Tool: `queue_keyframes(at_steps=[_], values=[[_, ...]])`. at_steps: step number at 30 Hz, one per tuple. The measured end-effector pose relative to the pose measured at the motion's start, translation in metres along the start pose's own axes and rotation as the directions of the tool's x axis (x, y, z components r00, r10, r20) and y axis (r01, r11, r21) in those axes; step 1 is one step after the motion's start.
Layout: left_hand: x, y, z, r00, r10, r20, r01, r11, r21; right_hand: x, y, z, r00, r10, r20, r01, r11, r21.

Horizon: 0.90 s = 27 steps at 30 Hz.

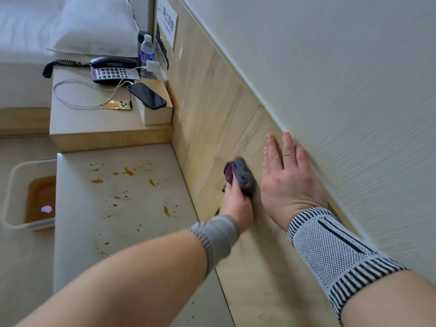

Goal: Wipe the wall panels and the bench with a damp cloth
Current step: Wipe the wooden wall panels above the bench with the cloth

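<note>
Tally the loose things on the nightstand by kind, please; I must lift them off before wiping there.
Telephone: 1
Mobile phone: 1
Water bottle: 1
Charger plug with cable: 1
Yellow sachet: 1
Small box under the mobile phone: 1
Total: 6

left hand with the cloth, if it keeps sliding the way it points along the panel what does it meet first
Probably the small wooden box on the bedside table; until there the left hand and cloth have bare wall panel ahead, though depth is unclear.
</note>
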<state>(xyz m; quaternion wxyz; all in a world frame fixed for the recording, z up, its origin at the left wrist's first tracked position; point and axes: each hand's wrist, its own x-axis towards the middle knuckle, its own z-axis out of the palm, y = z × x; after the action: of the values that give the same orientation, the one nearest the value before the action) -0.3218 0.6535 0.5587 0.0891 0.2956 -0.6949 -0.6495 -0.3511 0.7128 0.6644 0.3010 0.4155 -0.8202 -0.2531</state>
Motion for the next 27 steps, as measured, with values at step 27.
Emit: queue_keyframes(at_steps=[27], values=[[0.012,-0.042,-0.008,0.991,-0.060,0.119,0.063,0.998,-0.025,0.001,-0.013,0.007,0.978,-0.164,0.131,0.146,0.980,0.135]])
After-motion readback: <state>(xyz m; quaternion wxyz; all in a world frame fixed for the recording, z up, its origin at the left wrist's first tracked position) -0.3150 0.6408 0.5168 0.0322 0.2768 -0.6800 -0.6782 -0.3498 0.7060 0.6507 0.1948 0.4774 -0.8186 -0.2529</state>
